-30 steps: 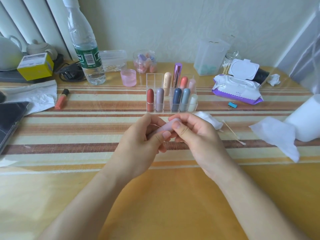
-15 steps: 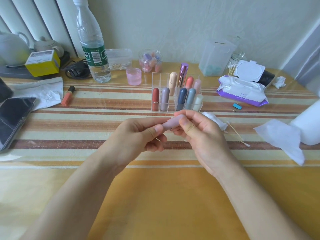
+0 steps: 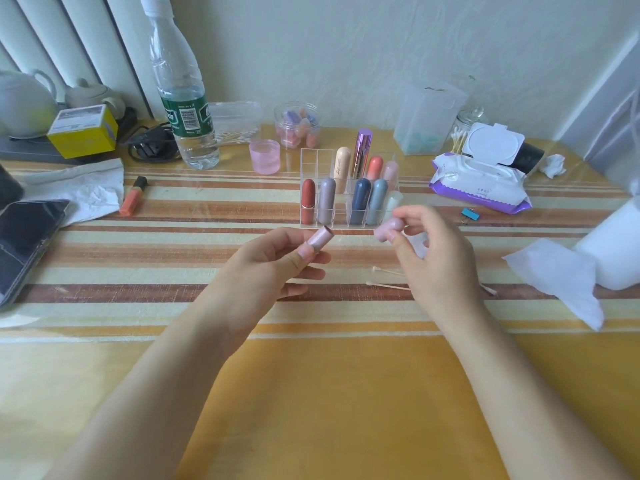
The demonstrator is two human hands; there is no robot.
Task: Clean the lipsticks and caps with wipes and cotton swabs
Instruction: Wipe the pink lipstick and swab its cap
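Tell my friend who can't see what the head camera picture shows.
A person's left hand holds an uncapped pale pink lipstick tube while the right hand pinches its cap, held apart above a striped table. Behind them a clear rack holds more lipsticks. Cotton swabs and an open pack of wipes lie to the right.

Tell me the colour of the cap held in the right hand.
Pale pink; the cap shows best in the head view.

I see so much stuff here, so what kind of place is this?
Probably a table in someone's home: a striped tablecloth, a teapot and a water bottle by the wall, and lipsticks in a clear organizer, like a personal makeup corner.
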